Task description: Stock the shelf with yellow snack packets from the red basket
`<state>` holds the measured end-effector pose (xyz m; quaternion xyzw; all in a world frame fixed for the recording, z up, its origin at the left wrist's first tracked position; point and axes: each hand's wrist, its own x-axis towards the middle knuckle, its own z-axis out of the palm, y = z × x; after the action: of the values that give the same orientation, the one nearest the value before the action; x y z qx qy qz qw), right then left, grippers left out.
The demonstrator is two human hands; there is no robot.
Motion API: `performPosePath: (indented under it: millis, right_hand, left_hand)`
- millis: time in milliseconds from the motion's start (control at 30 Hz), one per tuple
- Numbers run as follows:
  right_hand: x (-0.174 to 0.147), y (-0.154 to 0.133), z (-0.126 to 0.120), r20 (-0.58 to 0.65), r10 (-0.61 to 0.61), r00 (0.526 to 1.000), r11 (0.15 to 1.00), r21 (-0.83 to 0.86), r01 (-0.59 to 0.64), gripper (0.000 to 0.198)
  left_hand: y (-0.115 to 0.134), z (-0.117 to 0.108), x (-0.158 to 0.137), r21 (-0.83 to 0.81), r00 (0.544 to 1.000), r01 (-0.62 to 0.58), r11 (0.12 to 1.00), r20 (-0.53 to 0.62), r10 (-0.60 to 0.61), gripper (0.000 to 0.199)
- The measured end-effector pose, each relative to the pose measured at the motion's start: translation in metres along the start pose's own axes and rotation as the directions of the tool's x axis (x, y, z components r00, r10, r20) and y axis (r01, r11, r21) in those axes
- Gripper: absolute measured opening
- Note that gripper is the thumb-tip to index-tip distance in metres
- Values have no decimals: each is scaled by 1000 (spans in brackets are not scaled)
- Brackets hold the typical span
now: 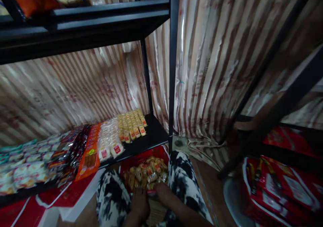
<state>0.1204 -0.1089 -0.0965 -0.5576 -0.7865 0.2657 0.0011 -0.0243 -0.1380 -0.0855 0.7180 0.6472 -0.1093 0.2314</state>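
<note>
A red box [161, 150] filled with small wrapped snack packs [143, 173] sits between my knees, partly beneath the lowest shelf. My left hand [139, 202] is at the near left of its front edge, fingers folded over the rim. At the right part of the same edge, my right hand [162, 192] has its fingers closed on the rim. Dim light and blur hide the fingertips. On the shelf just beyond stand rows of yellow wrapped snacks [131, 124], white packets [109, 139] and an orange bag [89, 153].
A black metal shelf rack [173, 68] rises in front, its upright close to my right knee. Left on the low shelf lie white-and-red packets [30, 173]. To the right stands a red container of packages [285, 190]. Another person's hand [243, 125] shows behind a dark post.
</note>
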Motion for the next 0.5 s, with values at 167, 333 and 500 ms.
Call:
performPosePath:
  millis: [167,333,500]
  right_hand:
    - [-4,4,1,-22,-19,1000,999,-35,18,36]
    - [-11,2,-6,-37,-7,999,1000,-17,7,32]
    - [-14,-4,-11,-29,15,999,999,-36,-16,35]
  left_hand:
    - [2,0,1,1,999,11,1000,-45,-11,55]
    - [1,0,3,8,998,-25,1000,-55,25,54]
    - [-1,-8,0,52,998,-33,998,-43,35,52]
